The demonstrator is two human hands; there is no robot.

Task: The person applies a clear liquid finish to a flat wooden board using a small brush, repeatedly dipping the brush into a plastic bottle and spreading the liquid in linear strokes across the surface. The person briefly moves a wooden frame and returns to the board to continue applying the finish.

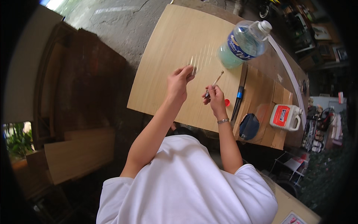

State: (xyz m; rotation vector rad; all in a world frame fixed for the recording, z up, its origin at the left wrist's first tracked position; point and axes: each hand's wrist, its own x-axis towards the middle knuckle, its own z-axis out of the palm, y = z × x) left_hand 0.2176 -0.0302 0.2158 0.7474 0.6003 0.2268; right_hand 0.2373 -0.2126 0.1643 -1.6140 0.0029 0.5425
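A clear, ribbed strip of plastic shows pale stripes at the fingertips of my left hand, which is closed on its near end over the light wooden board. To its right, my right hand wraps round a slim, pale stick-like tool with a dark tip that points up and away. Its exact kind is too small to make out. Beside the right fingers lies a small red cap. Just beyond them stands a large clear plastic bottle with a blue label, a handle and pale green liquid.
Right of the board, a dark rod with a blue band lies along flattened cardboard. On the cardboard are a dark blue round piece and a white jug with a red label. Wooden panels stand at left.
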